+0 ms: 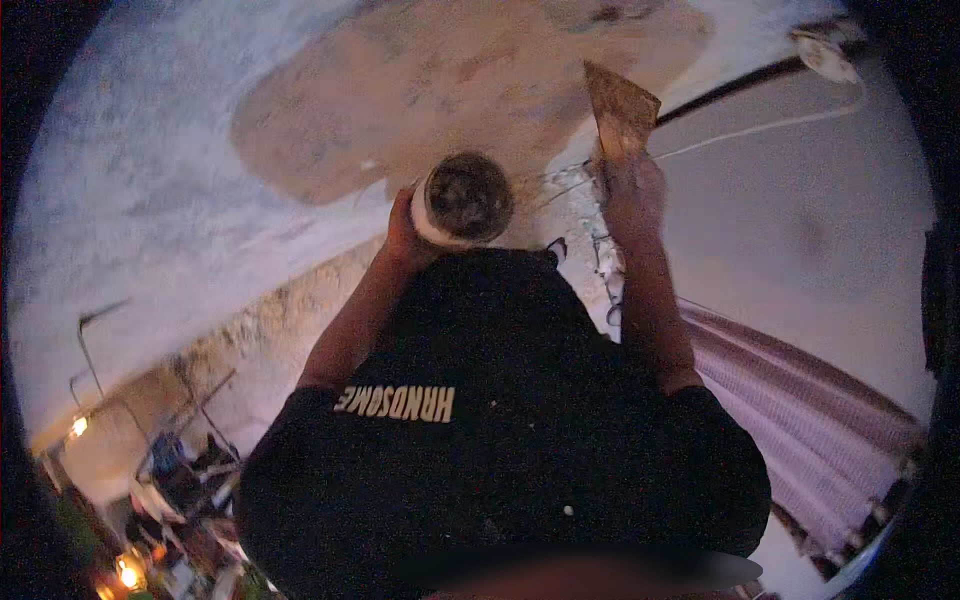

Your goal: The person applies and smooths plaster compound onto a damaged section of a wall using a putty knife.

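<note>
My left hand [402, 230] is wrapped round the side of a round white tub [424, 218], close in front of my dark shirt. The tub's open mouth faces up, with dark, mottled contents [470, 198] inside; what they are I cannot tell. In my right hand [632, 195] is a putty knife [622, 105], its broad, stained blade pointing up and away from me. Its handle is mostly hidden by my fingers. Beyond both hands spreads a large brown patch [400, 90] on a whitish, rough wall [150, 170]. The blade appears apart from the tub.
A pale smooth surface [800, 200] lies on the right, with a thin cord [760, 128] across it and a round white fixture [826, 55] at its far corner. Striped pinkish cloth [800, 420] hangs at lower right. Clutter [190, 490] and glowing lamps [130, 572] fill the lower left.
</note>
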